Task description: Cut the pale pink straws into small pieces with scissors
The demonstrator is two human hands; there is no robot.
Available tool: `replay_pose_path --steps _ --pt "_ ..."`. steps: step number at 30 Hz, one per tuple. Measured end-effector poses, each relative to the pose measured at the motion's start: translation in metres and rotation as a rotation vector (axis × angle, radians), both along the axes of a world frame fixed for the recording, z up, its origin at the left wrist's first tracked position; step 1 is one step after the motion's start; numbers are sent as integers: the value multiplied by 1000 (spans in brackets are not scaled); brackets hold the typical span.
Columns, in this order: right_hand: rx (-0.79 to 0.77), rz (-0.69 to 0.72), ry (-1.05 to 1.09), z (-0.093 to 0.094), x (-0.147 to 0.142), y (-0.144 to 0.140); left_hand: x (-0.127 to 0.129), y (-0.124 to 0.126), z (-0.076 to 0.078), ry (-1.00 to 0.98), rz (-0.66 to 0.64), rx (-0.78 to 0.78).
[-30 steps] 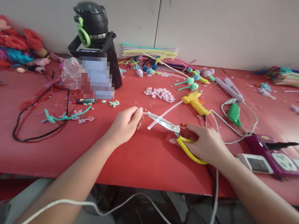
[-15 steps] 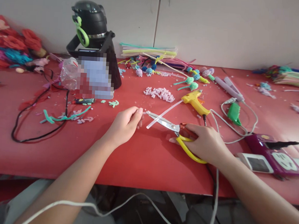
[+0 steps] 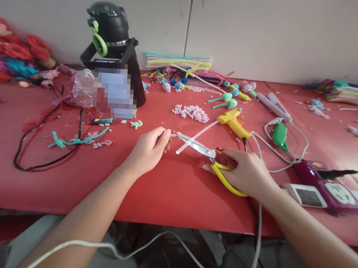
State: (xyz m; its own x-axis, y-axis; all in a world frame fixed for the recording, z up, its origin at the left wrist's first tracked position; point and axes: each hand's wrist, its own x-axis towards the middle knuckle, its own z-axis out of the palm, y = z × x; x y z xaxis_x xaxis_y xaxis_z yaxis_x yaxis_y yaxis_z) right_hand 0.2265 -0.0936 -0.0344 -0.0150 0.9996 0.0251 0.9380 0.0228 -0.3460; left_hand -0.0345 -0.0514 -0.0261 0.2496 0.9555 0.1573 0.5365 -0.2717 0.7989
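My left hand (image 3: 149, 150) is closed in a pinch on a thin pale strip, probably a pipe cleaner (image 3: 173, 135), whose short end shows past the fingertips. My right hand (image 3: 245, 172) is wrapped round the yellow and red handles of metal scissors (image 3: 200, 148). The blades look nearly closed, with their tips just right of the strip's end. Across the blades appears a translucent glue stick (image 3: 182, 148), coming out of the back of a yellow glue gun (image 3: 232, 123). Beyond the hands lies a pile of short pale pink pieces (image 3: 191, 112).
A black bottle (image 3: 108, 22) in a black holder and a phone (image 3: 116, 89) stand back left. Green pipe cleaners (image 3: 78, 140) and a black cord loop (image 3: 17, 148) lie left. At right are a purple power strip (image 3: 333, 188), white cables and a green tool (image 3: 280, 136).
The scissor tips have shifted very slightly right, away from my left fingertips, and the strip's end shows a little more plainly. My left hand stays put.
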Motion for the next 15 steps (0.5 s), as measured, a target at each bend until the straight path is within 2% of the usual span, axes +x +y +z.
replay_pose_path --steps 15 --pt "-20 8 -8 2 -1 3 1 -1 0 19 -3 -14"
